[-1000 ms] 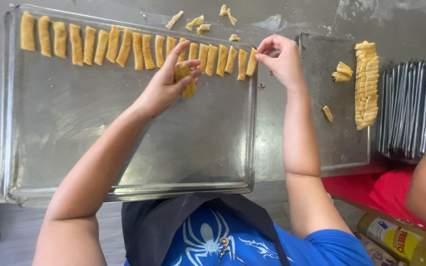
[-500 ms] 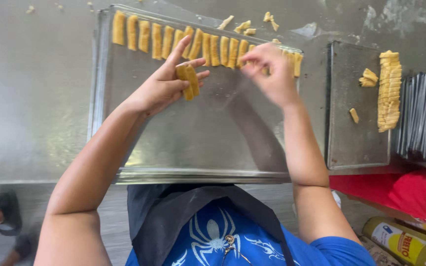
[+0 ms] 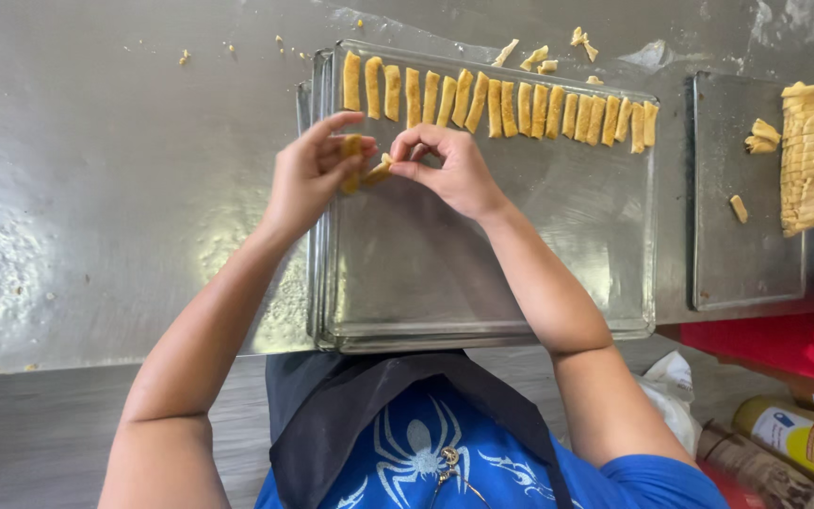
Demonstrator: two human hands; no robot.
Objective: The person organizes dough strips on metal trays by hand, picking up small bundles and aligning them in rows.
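My left hand (image 3: 311, 172) holds several small yellow dough strips (image 3: 351, 151) over the left edge of a metal baking tray (image 3: 482, 283). My right hand (image 3: 449, 165) meets it, fingers pinching one dough piece (image 3: 378, 171) between the two hands. Along the tray's far edge lies a row of dough strips (image 3: 501, 102), side by side.
A second tray (image 3: 741, 254) to the right carries a stack of dough strips (image 3: 801, 155) and loose bits. Dough scraps (image 3: 544, 57) lie on the steel table (image 3: 96, 188) beyond the tray. Yellow bottles (image 3: 798, 438) stand at lower right.
My right hand has come back from the right end of the row to my left hand at the tray's left side, and now pinches a piece there. The view has shifted left.
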